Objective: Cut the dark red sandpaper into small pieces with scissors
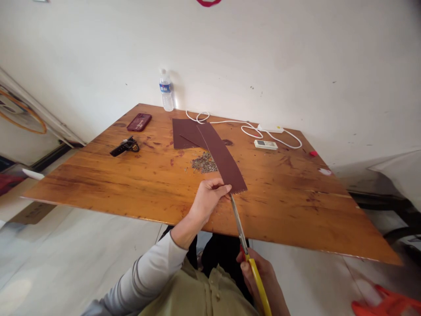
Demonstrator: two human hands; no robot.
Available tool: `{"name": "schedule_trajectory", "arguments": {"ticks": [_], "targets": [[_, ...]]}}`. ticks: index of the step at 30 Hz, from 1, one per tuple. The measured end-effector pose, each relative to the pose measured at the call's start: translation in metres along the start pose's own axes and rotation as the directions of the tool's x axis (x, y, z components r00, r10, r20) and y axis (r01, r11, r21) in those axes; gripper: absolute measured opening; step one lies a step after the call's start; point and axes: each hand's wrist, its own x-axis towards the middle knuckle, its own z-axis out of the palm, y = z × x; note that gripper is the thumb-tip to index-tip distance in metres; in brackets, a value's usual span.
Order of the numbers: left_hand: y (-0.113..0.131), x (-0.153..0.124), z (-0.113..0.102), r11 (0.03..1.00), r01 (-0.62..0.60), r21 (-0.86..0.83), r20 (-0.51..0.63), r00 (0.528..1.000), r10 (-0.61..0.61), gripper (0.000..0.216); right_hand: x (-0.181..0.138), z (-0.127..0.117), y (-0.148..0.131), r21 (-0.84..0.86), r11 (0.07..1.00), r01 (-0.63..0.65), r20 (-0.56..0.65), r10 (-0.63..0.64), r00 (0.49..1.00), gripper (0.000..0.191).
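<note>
My left hand [213, 194] pinches the near end of a long dark maroon strip of paper [223, 156], thumb on top. Fine fringe-like cuts run along the strip's near edge. In my right hand [261, 274] is a pair of scissors [240, 226] with yellow handles, the blades pointing away from me and their tips touching or just beside the fringed edge by my left thumb. A heap of small clippings [204, 163] lies left of the strip. The strip's far end overlaps a larger maroon sheet [184, 131] on the table.
The wooden table [148, 188] also carries a water bottle [167, 94], a phone [139, 122], a black strap-like item with keys [125, 146], a remote control [265, 145] and a white power strip [270, 128] with its cable. A wall stands behind.
</note>
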Motion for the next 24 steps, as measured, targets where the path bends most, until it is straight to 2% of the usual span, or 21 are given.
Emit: {"name": "schedule_trajectory", "arguments": {"ticks": [4,8,11,16,24], "targets": [[-0.001,0.001,-0.001,0.998,0.024,-0.055,-0.001,1.000,-0.024,0.026,0.002,-0.001,-0.007,0.020,0.996,-0.086,0.022,0.085,0.996,0.025],[0.000,0.002,-0.004,0.999,0.017,-0.050,0.003,1.000,-0.017,0.026,0.006,-0.005,-0.028,-0.039,0.993,-0.108,-0.034,0.107,0.994,0.033],[0.001,0.003,-0.006,1.000,0.001,-0.019,0.030,1.000,-0.001,0.025,0.006,-0.010,-0.033,-0.094,0.985,-0.142,-0.057,0.137,0.989,0.033],[0.006,0.003,-0.008,1.000,-0.005,-0.011,0.075,0.997,0.006,0.021,0.004,-0.018,-0.015,-0.232,0.967,-0.107,-0.102,0.085,0.991,0.022],[0.007,0.004,-0.011,1.000,0.005,-0.025,0.085,0.996,-0.003,0.021,0.004,-0.022,0.002,-0.366,0.928,-0.073,-0.187,0.004,0.982,0.015]]}}
